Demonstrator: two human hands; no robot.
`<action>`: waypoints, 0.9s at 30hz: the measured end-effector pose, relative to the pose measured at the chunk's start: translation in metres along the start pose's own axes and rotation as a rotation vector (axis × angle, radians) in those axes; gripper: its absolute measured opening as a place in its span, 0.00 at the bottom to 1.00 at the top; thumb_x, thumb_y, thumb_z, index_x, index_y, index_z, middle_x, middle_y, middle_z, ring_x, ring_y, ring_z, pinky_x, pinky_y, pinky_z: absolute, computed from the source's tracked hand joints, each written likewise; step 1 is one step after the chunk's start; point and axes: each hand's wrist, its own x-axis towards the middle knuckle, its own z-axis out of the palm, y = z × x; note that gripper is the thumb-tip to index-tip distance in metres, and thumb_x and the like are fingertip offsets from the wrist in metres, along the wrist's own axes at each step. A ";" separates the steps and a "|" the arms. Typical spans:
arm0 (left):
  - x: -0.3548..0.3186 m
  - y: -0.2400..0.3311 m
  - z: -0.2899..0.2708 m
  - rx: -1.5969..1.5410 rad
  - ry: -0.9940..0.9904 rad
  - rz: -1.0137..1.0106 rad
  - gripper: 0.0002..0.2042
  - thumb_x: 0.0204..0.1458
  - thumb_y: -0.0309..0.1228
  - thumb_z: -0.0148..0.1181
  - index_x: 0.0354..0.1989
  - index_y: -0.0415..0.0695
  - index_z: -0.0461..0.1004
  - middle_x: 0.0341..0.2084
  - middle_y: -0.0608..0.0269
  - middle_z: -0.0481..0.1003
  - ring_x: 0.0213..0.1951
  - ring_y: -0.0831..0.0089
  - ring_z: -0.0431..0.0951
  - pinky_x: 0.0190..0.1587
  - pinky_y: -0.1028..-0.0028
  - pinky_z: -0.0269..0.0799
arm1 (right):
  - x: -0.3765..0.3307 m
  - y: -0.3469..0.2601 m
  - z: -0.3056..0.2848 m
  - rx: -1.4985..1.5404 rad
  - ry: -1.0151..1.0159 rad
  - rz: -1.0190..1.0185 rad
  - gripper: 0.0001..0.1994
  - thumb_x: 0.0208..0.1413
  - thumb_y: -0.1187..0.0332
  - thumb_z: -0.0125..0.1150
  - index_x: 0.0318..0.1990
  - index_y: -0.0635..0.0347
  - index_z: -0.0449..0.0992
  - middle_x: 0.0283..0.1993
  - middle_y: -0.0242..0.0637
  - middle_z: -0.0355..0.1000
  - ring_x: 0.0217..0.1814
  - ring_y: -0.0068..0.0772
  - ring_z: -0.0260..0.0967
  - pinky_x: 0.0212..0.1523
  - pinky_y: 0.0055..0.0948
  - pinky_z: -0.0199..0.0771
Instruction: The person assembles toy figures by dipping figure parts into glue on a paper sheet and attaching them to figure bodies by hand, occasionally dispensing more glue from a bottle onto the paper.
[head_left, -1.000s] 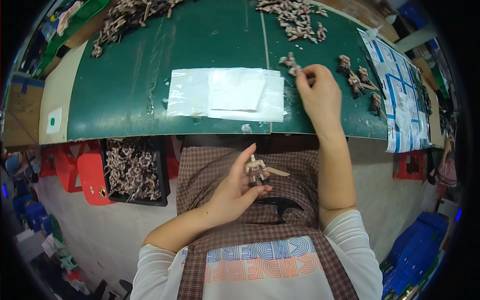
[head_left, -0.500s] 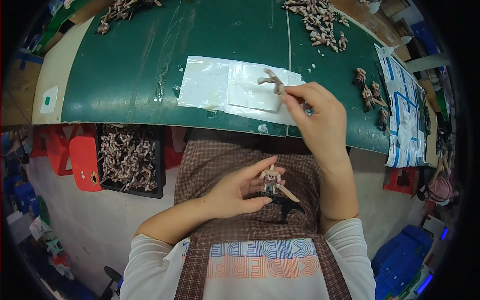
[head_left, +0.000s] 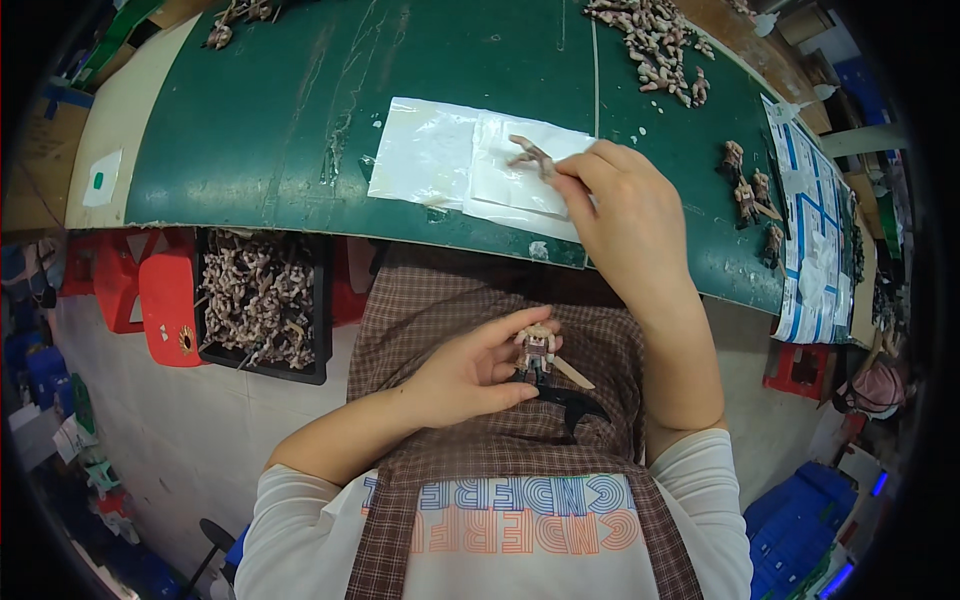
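Above my apron-covered lap, my left hand is closed round the side of a small toy figure with a pale upper body and dark legs. A flat tan blade-like piece sticks out at the figure's lower right. Over the table, my right hand pinches one end of a small pale, limb-shaped toy figure part between thumb and fingers. That part is above white plastic-covered sheets; whether it touches them I cannot tell. A dark strip lies on the apron below the held figure.
The green table has its near edge just beyond my lap. A pile of figure parts lies far right, and several figures stand or lie near a blue-and-white sheet. A black crate full of parts sits left, beside a red stool.
My right hand has moved slightly left, and the part in it has tilted lower over the sheets. The left hand still holds the figure in nearly the same place. The view has shifted slightly.
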 end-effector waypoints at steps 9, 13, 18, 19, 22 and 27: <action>0.003 -0.002 0.002 0.005 -0.029 0.019 0.38 0.49 0.09 0.54 0.70 0.40 0.46 0.66 0.50 0.55 0.67 0.61 0.58 0.64 0.66 0.59 | 0.000 -0.002 0.001 -0.024 -0.003 -0.023 0.05 0.50 0.70 0.61 0.27 0.62 0.77 0.29 0.37 0.71 0.37 0.40 0.71 0.39 0.35 0.72; 0.002 0.004 0.008 0.002 -0.018 -0.019 0.38 0.49 0.09 0.54 0.69 0.40 0.47 0.66 0.50 0.55 0.67 0.61 0.58 0.65 0.66 0.59 | -0.001 0.001 -0.003 -0.046 0.020 -0.030 0.05 0.50 0.70 0.62 0.28 0.61 0.77 0.29 0.37 0.71 0.36 0.40 0.71 0.37 0.35 0.72; 0.001 0.006 0.007 0.022 -0.029 -0.022 0.38 0.50 0.10 0.54 0.70 0.40 0.46 0.67 0.50 0.54 0.66 0.61 0.59 0.64 0.67 0.59 | -0.003 -0.002 -0.020 0.175 0.114 0.086 0.04 0.50 0.70 0.63 0.30 0.60 0.78 0.28 0.37 0.71 0.33 0.40 0.71 0.35 0.35 0.72; 0.001 0.006 0.008 0.023 -0.028 -0.023 0.38 0.50 0.10 0.54 0.70 0.40 0.46 0.67 0.50 0.54 0.66 0.61 0.59 0.64 0.67 0.59 | -0.004 -0.001 -0.019 0.176 0.114 0.087 0.04 0.50 0.70 0.63 0.30 0.60 0.78 0.28 0.37 0.71 0.33 0.40 0.71 0.35 0.35 0.72; 0.002 0.005 0.009 0.037 -0.035 -0.042 0.38 0.50 0.10 0.53 0.70 0.40 0.46 0.67 0.50 0.54 0.67 0.61 0.58 0.64 0.68 0.59 | -0.004 0.000 -0.015 0.183 0.129 0.077 0.04 0.50 0.70 0.63 0.29 0.60 0.78 0.28 0.36 0.71 0.34 0.39 0.71 0.35 0.35 0.71; 0.005 0.000 0.011 0.027 -0.050 -0.055 0.38 0.51 0.10 0.52 0.70 0.40 0.45 0.67 0.50 0.53 0.67 0.61 0.57 0.64 0.67 0.60 | -0.006 0.009 0.003 0.003 0.059 -0.037 0.04 0.49 0.70 0.63 0.29 0.59 0.78 0.29 0.35 0.71 0.35 0.38 0.71 0.35 0.34 0.71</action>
